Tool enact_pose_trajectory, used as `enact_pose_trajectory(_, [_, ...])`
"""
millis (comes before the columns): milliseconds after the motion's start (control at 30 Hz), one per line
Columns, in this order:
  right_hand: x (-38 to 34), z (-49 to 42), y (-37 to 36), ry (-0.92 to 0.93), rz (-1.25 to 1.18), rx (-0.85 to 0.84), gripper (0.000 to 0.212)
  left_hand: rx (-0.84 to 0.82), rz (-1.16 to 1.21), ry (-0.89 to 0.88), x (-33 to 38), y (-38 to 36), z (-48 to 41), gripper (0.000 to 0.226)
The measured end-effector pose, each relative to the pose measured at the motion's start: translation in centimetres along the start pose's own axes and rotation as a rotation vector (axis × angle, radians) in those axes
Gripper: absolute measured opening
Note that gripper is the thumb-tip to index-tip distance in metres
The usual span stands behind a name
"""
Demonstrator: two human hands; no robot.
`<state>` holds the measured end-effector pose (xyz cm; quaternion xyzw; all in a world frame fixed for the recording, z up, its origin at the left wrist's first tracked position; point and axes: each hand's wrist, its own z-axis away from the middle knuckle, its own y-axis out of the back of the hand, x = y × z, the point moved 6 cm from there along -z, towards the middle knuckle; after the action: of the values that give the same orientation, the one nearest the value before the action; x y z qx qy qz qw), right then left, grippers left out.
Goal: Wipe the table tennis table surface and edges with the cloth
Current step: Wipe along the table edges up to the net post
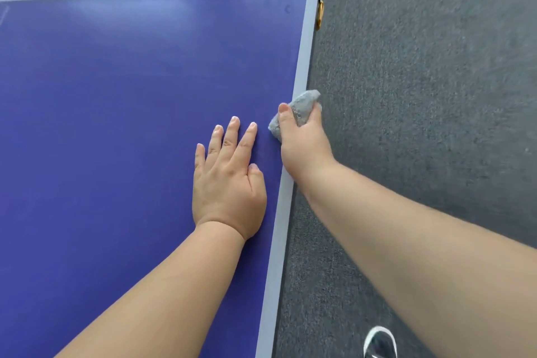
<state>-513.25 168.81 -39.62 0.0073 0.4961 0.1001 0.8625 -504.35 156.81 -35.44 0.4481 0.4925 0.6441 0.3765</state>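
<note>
The person is working at the right edge of the blue table tennis table (116,125), partway back from its far right corner. The left hand (229,180) is lying flat on the blue surface just inside the white border line (300,67), fingers straight and slightly spread, holding nothing. The right hand (302,145) is gripping a bunched grey cloth (303,104), thumb on top, the other fingers wrapping down past the rim, mostly hidden. The cloth is sitting on the border and overhanging the right edge. A gold-coloured fitting (319,14) is showing on the table's side by the far right corner. Grey carpet (421,96) is lying beside the right edge, with a shoe (380,343) on it.
</note>
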Motion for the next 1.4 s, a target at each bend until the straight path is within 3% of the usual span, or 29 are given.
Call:
enact_pose_trajectory(133, [4.6,7.5,-1.0,-0.060,-0.017,-0.066,0.076,0.002,0.017,0.000,-0.1,0.0,-0.1,0.069])
enact_pose_trajectory(267, [3.8,3.0,-1.0,-0.115,-0.015,-0.129,0.083,0.015,0.045,-0.015,-0.2,0.1,-0.1,0.071])
enact_pose_trajectory(433, [0.6,-0.7,-0.2,-0.050,-0.026,-0.035,0.073,0.011,0.038,-0.004,-0.1,0.1,-0.1,0.069])
enact_pose_trajectory(567, [3.7,5.1,-0.7,-0.008,-0.062,0.001,0.061,0.016,0.050,-0.007,-0.2,0.0,-0.1,0.069])
enact_pose_trajectory(700, [5.9,10.1,-1.6,-0.061,-0.013,0.034,0.069,0.028,0.082,-0.001,-0.2,0.1,-0.1,0.070])
enact_pose_trajectory(767, [4.7,7.7,-1.2,-0.037,0.008,0.082,0.062,0.030,0.095,-0.008,-0.2,0.3,0.0,0.069])
enact_pose_trajectory(900, [0.8,1.3,-0.4,0.025,0.047,-0.012,0.062,0.059,0.126,-0.029,-0.4,0.5,0.2,0.070])
enact_pose_trajectory(1000, [1.4,2.1,0.0,0.044,0.116,0.019,0.069,0.043,0.107,-0.043,-0.3,0.4,0.6,0.065])
enact_pose_trajectory(1100, [4.8,7.8,-0.3,0.026,0.070,-0.017,0.072,-0.008,0.018,-0.076,-0.8,-0.2,3.5,0.060])
enact_pose_trajectory(1267, [10.4,19.5,-1.6,-0.098,0.062,-0.092,0.079,-0.127,-0.076,-0.062,-5.0,-0.7,16.5,0.062])
enact_pose_trajectory(1400, [9.9,17.7,-1.6,-0.136,0.146,-0.117,0.081,-0.110,-0.073,-0.027,-5.9,-0.8,19.5,0.068])
